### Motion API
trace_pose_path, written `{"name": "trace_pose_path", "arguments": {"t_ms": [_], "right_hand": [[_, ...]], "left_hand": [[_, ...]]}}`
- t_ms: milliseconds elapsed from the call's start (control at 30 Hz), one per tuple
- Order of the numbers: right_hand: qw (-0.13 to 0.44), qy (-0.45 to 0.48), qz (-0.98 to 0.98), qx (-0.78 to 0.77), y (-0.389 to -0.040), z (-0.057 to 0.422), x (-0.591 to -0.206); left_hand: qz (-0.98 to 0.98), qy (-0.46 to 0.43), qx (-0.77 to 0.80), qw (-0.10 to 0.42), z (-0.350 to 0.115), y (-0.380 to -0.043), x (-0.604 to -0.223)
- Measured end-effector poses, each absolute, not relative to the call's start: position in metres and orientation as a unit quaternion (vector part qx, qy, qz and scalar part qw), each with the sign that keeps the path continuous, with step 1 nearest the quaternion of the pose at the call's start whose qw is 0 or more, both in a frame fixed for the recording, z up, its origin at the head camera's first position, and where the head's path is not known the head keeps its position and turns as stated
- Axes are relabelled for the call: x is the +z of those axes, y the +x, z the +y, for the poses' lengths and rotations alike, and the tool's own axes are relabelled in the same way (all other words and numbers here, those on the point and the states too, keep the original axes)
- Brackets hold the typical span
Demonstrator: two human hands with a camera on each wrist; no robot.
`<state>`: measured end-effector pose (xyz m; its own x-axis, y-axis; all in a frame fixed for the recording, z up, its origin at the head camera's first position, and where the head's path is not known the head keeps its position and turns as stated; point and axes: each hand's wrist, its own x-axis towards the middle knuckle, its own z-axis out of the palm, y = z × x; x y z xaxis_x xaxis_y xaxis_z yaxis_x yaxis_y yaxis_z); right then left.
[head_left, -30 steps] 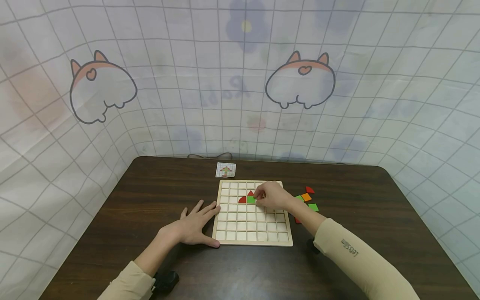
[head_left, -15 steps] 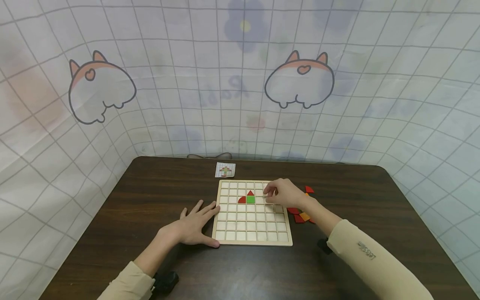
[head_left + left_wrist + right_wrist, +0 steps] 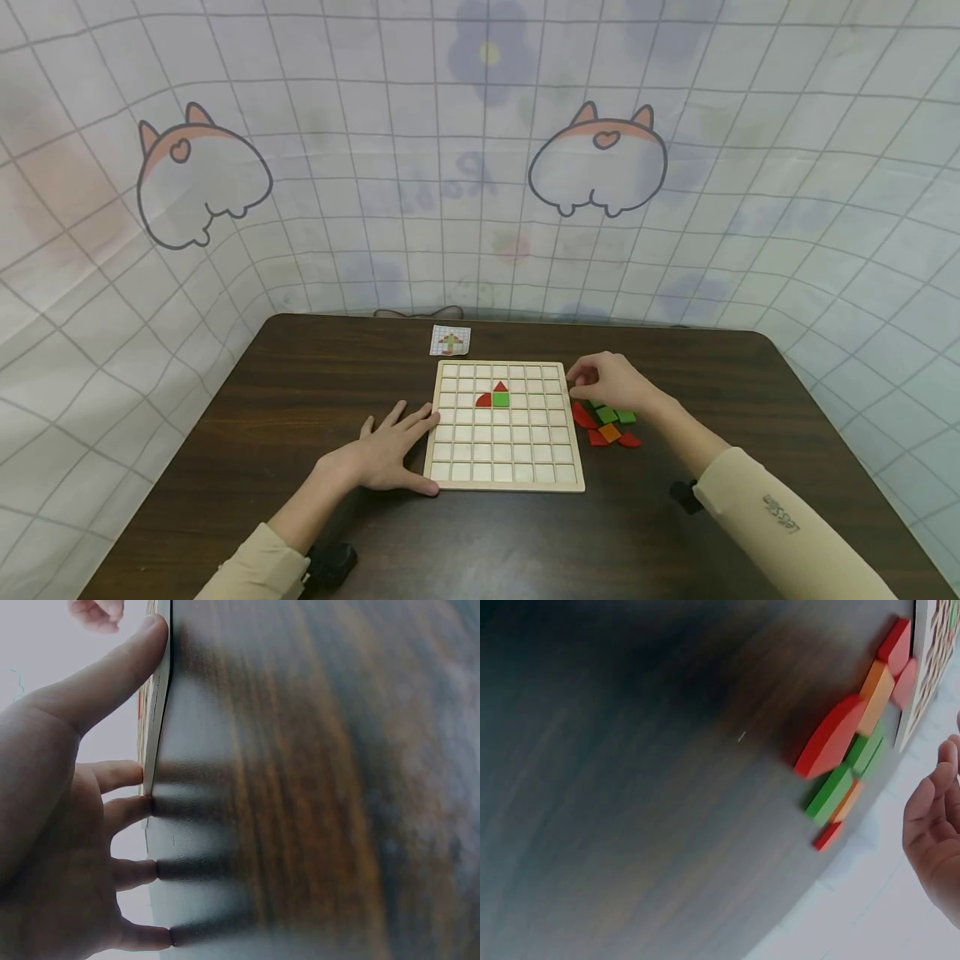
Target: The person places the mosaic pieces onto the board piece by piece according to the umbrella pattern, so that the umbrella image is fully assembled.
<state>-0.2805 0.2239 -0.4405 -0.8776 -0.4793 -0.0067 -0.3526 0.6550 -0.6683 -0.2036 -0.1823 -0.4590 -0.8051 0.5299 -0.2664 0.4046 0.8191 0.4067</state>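
Note:
A pale wooden grid board (image 3: pixel 504 452) lies on the table. A green square (image 3: pixel 500 400) sits in one of its upper cells, with a red triangle (image 3: pixel 501 387) above it and a red rounded piece (image 3: pixel 484 400) to its left. My left hand (image 3: pixel 384 454) rests with spread fingers and thumb against the board's left edge. Beyond the board's right edge, my right hand (image 3: pixel 613 383) is over the table with its fingers loosely bent; I see nothing in it. Just below it lie loose pieces, including a red one (image 3: pixel 583 415), a green one (image 3: pixel 606 414) and an orange one (image 3: pixel 610 433).
A small card (image 3: pixel 450 340) with a coloured grid pattern lies behind the board. The dark wooden table (image 3: pixel 337 358) meets a patterned cloth (image 3: pixel 480 250) at the back. In the right wrist view, several loose blocks, such as a green block (image 3: pixel 829 793), lie close together.
My right hand has moved right, off the board to above the loose pieces, uncovering the board's right cells. The left hand has stayed at the board's edge.

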Motion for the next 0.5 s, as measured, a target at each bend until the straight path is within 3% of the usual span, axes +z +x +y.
{"name": "trace_pose_path", "arguments": {"t_ms": [500], "right_hand": [[0.049, -0.159, 0.930, -0.329, -0.287, 0.271, -0.448]], "left_hand": [[0.935, 0.250, 0.167, 0.188, -0.182, -0.203, -0.458]]}}
